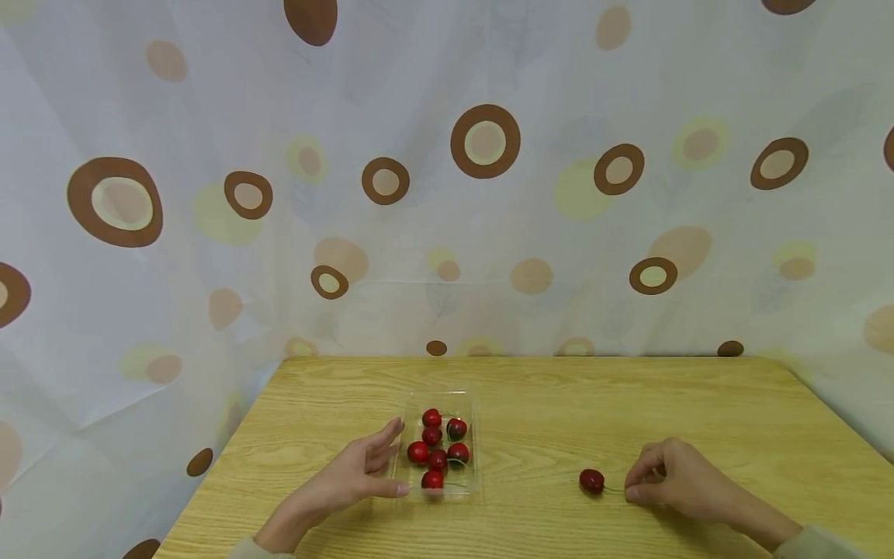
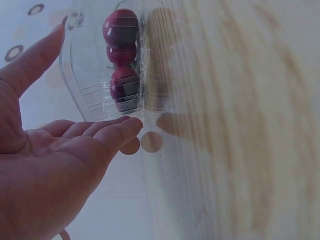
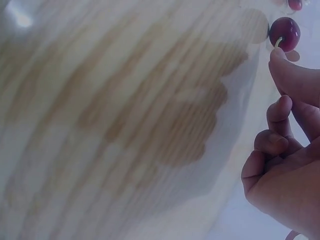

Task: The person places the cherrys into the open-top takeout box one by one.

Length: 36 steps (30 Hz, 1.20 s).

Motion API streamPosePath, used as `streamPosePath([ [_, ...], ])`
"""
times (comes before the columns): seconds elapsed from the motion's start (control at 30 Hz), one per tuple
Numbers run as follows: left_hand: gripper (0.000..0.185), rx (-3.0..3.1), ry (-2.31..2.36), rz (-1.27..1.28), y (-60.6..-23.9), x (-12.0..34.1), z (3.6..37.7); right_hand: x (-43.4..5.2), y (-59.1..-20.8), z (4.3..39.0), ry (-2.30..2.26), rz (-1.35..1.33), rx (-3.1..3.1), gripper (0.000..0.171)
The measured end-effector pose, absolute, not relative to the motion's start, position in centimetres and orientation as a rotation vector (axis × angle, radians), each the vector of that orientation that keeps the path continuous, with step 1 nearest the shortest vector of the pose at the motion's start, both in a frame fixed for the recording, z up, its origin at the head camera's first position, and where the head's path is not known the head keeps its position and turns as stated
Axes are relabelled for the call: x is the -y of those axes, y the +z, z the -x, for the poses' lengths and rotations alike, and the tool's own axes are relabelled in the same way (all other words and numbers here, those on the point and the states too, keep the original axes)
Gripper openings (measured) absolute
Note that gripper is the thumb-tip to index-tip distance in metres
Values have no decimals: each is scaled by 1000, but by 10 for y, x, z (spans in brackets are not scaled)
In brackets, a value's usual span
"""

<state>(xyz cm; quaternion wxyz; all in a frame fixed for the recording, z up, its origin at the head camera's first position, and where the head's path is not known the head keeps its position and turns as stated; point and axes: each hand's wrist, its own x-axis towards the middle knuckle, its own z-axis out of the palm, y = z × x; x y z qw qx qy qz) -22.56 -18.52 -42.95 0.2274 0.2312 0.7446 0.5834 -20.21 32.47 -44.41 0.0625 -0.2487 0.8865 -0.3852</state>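
Cherry [image 1: 591,480], dark red and glossy, lies on the table [image 1: 559,404], its stem pinched by the right hand [image 1: 670,479]. Left hand [image 1: 356,470], fingers straight, touches the tray [image 1: 441,397] of cherries.

Head view: both forearms cut off by bottom edge; left hand [image 1: 356,471] covers part of the clear tray [image 1: 472,404] near-left wall. Stem of the loose cherry [image 1: 591,480] too thin to follow, so can't tell if the right hand [image 1: 673,479] pinches it or just touches. Left wrist view: tray [image 2: 80,75] cut at top edge, only approx 3 cherries [image 2: 121,27] show thru blurred plastic; table [image 2: 235,120] grain smeared. Right wrist view: table [image 3: 125,115] blurred, hand [image 3: 287,165] cut by right edge, a 2nd red thing [image 3: 295,4] clipped at top
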Motion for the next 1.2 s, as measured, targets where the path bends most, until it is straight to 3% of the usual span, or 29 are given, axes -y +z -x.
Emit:
streamPosePath([
  [1.2,97,-2041,1608,-616,-427,184,224,-307,-406,210,-1107,791,-2714,5],
])
